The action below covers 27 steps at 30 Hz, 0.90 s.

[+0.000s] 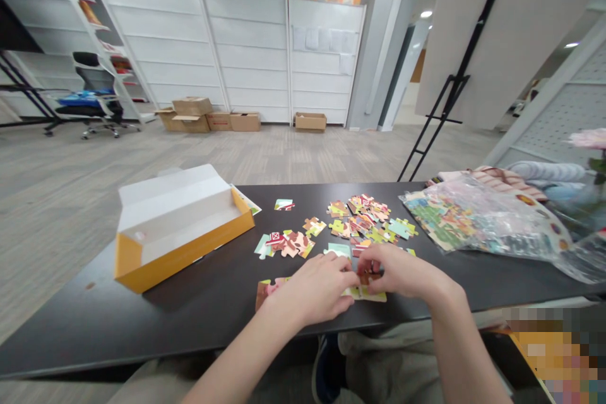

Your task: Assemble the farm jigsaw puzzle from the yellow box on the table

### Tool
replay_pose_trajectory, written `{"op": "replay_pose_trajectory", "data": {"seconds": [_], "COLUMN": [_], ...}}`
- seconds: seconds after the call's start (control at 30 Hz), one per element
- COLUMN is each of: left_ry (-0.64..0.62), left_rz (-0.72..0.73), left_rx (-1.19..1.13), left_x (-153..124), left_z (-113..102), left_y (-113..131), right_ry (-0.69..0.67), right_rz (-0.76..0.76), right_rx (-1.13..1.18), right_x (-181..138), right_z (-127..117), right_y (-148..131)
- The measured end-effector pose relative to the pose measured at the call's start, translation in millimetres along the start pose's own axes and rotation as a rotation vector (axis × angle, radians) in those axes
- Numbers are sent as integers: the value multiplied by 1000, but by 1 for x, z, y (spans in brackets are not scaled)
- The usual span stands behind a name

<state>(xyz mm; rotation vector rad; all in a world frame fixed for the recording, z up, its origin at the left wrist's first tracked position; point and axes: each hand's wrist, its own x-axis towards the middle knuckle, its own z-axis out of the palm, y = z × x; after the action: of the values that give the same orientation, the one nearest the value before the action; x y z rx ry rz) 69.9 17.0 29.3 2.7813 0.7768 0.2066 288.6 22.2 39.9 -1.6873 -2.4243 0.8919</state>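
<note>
Low over the front of the black table, my left hand [319,287] has bent fingers and thumb on a joined strip of puzzle pieces, covering its middle. The strip's pink and brown end [265,292] shows to the left of that wrist. Facing it, my right hand [402,271] pinches a brown puzzle piece [367,278] over the strip's pale green right end [376,296]. Fingers partly hide that piece, so I cannot tell whether it is locked in. Just behind the hands lies a pale blue puzzle piece [338,249].
Loose puzzle pieces form a pile [364,218] behind my right hand and a smaller group [286,243] at left. One piece [284,204] lies apart, farther back. An open yellow box [189,252] stands left; a clear plastic bag [487,221] with a colourful picture lies right.
</note>
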Motion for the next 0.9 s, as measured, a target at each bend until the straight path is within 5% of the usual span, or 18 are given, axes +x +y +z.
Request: {"op": "replay_pose_trajectory", "data": {"seconds": [0.9], "left_ry": [87], "left_rz": [-7], "left_rx": [128], "left_x": [-14], "left_z": [14], "left_y": [9], "right_ry": [2], "right_rz": [17], "right_rx": [27], "right_x": [-1], "right_z": [1], "right_y": [0]}}
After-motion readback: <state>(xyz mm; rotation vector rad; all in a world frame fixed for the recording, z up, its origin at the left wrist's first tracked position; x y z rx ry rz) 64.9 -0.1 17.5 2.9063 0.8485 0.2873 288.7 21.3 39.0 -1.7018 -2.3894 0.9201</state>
